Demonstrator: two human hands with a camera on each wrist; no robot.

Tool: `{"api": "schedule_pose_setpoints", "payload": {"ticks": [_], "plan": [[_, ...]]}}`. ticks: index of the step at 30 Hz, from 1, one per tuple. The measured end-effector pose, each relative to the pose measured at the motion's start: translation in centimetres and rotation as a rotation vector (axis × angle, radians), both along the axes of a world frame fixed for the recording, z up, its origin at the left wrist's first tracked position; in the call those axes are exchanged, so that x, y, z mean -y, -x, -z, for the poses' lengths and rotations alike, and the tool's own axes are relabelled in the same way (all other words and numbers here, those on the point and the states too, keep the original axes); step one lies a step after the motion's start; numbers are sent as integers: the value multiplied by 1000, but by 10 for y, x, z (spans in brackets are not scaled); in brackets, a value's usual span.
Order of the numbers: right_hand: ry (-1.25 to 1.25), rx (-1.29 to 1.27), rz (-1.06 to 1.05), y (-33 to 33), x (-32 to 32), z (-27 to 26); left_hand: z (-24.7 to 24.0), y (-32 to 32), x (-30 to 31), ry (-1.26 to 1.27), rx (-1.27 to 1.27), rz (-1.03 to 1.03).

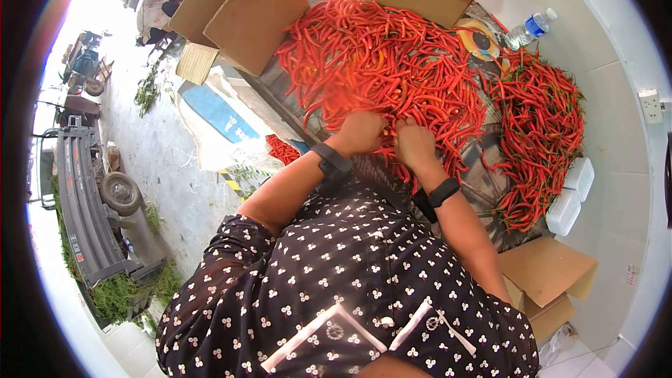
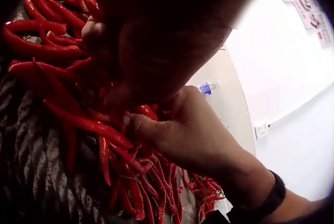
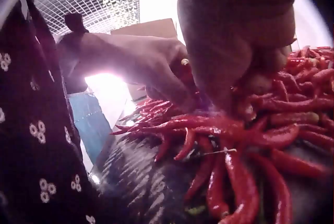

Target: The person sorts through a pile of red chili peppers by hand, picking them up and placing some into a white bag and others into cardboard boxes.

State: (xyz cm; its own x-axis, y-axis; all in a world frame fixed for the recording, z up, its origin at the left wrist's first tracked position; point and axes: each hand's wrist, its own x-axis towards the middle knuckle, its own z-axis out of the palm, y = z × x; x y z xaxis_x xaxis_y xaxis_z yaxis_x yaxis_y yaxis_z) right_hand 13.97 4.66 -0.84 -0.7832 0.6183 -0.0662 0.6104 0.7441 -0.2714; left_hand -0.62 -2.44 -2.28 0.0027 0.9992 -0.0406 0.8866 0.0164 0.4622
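Observation:
A broad heap of red chili peppers [image 1: 392,56] covers the tabletop in front of the person, most with no green stems showing. At its near edge, the left hand [image 1: 364,131] holds chili peppers in curled fingers, a pale stem end poking out of it in the right wrist view. Close beside it, the right hand [image 1: 415,143] pinches chili peppers between thumb and fingers. In the left wrist view the right thumb [image 2: 136,122] lies against a red pepper. The fingertips of both hands are partly hidden among the peppers.
To the right lies a second pile of chili peppers with green stems [image 1: 539,126], next to white plastic containers [image 1: 563,213]. A water bottle [image 1: 532,28] and a tape roll [image 1: 480,40] stand behind. Cardboard boxes [image 1: 255,14] line the far edge; a white sack [image 1: 210,133] hangs at left.

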Motion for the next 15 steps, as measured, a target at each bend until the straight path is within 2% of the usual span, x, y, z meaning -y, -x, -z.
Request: {"api": "schedule_pose_setpoints", "payload": {"ticks": [3,5,7,9,11,13,15], "plan": [[3,52,-36,2,-3,1,4,-3,-1,6,-16,-17],[42,76,-41,-3,-7,0,4,-3,-5,142,-98,69],[83,98,-47,-7,-9,-14,-1,-7,-5,129,-72,63],[185,-16,87,-20,-11,-28,-1,-11,-6,118,-43,57],[189,-71,119,-37,-20,-11,6,-15,-7,50,-87,16],[376,-240,263,-49,-26,-8,0,-19,-8,92,-80,2],[428,-199,291,-59,-30,-8,-1,-21,-11,127,-77,-6]]}}
